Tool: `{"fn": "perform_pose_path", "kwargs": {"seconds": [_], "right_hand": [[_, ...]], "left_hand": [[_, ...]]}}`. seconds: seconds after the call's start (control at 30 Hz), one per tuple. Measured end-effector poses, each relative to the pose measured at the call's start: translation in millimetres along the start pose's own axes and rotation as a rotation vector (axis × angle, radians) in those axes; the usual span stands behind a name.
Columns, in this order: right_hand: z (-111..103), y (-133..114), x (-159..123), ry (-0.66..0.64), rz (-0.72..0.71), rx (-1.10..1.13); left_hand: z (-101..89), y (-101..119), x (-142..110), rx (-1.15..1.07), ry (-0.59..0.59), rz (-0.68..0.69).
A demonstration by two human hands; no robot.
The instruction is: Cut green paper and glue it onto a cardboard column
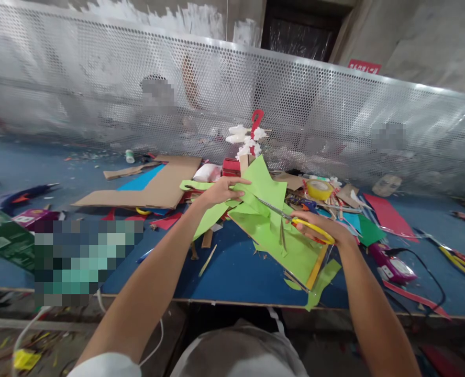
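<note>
right hand grips yellow scissors, mid-table, blades toward 10 o'clock, long axis 10-to-4, at green paper; left hand pinches green paper, whose top corner points to 12.

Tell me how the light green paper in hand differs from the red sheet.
The light green paper is held up in the left hand; the red sheet lies on the table. The light green paper is bent and pointed; the red sheet looks roughly rectangular. Scissors meet the light green paper, not the red sheet.
</note>
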State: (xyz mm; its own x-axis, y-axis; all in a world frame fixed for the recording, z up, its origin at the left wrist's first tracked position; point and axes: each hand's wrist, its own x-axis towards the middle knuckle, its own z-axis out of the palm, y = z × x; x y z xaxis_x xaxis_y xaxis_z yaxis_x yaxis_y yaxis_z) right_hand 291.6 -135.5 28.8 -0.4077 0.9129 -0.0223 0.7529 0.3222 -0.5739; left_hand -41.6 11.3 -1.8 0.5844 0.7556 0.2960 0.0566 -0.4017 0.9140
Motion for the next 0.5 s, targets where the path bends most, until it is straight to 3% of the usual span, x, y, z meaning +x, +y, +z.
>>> {"fn": "perform_pose_path", "kwargs": {"seconds": [0.17, 0.5], "right_hand": [[-0.8, 5.3, 4.2, -0.016, -0.058, -0.106], [5.7, 5.1, 8.9, 0.015, -0.088, -0.050]], "left_hand": [[-0.3, 2.1, -1.4, -0.026, -0.004, -0.011], [-0.2, -0.4, 1.6, -0.056, -0.004, 0.006]]}}
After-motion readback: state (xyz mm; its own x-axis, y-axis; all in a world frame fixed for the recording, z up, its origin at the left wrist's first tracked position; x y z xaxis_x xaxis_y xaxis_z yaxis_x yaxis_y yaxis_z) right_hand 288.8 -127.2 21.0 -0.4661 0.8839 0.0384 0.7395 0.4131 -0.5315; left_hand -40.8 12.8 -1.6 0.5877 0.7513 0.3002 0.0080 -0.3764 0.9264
